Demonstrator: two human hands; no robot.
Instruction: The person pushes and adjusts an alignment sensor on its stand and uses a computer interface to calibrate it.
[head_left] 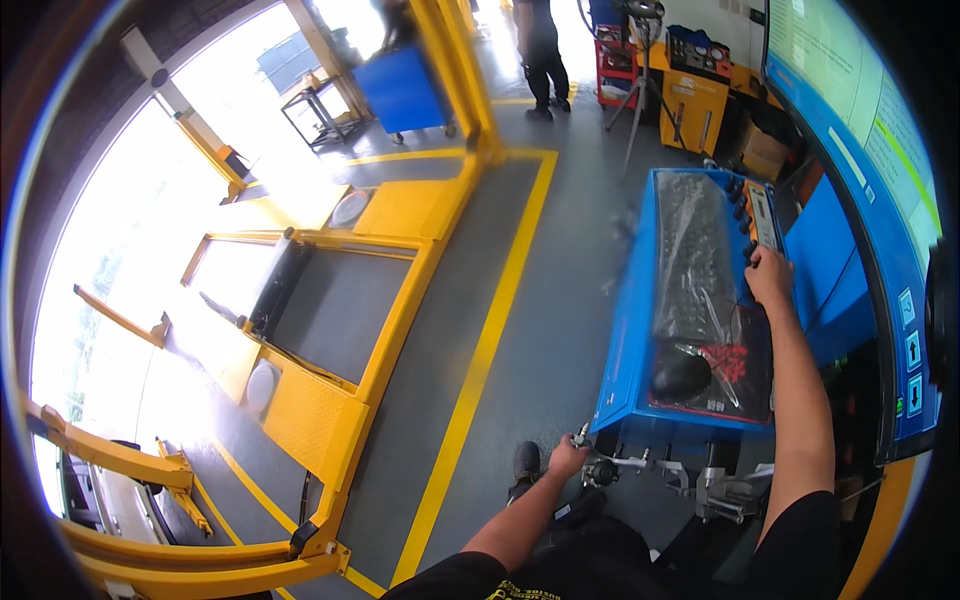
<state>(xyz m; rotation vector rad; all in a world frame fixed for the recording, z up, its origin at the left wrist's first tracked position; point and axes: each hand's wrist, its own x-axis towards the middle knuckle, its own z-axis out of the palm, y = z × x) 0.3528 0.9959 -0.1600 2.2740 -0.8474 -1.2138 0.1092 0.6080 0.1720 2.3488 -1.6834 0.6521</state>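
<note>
My right hand [770, 278] is closed at the near end of a long orange-and-grey device [763, 215], with a dark rounded knob at its fingers. The device lies along the right rim of a blue cabinet [625, 345]. Several black knobs [741, 205] line its left side. Low in the middle, my left hand [568, 458] is closed around a small metal fitting [581, 434] beside the cabinet's near corner. Next to that hand are a dark round part [600, 472] and metal clamp-like brackets [730, 492]. Clear plastic covers a keyboard [693, 250] on the cabinet top.
A large screen [850, 130] stands close on the right. A yellow vehicle lift [400, 330] fills the left, beside a yellow floor line [480, 370]. A tripod [640, 90], a yellow cabinet [693, 110], a blue cart [403, 90] and a standing person [540, 55] are farther back.
</note>
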